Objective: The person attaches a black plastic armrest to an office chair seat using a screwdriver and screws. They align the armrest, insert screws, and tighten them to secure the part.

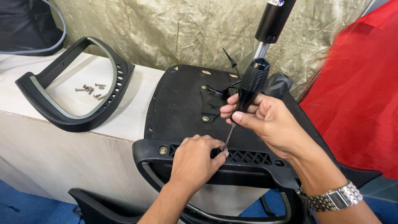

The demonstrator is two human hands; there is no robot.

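The screwdriver (248, 89) stands nearly upright over the underside of a black chair seat (182, 103), its ribbed black handle at the top and its thin metal shaft slanting down to the left. The right hand (265, 120) is closed around the lower part of the handle, fingers and thumb wrapped tight, with a metal watch (331, 199) on the wrist. The shaft's tip meets the black armrest (248, 166) that lies across the near edge of the seat, and there the left hand (195, 161) is curled over the armrest with its fingertips pressed around the tip; what lies under those fingers is hidden. A screw (163, 150) sits in the armrest just left of that hand. Farther up the seat is a black metal plate (213, 103), and behind it the chair's gas cylinder (271, 20) rises out of view. To the left, on the pale tabletop (25, 99), a second armrest (74, 87) lies flat, ringing a few loose screws (91, 89). A red cloth (360, 91) hangs at the right.
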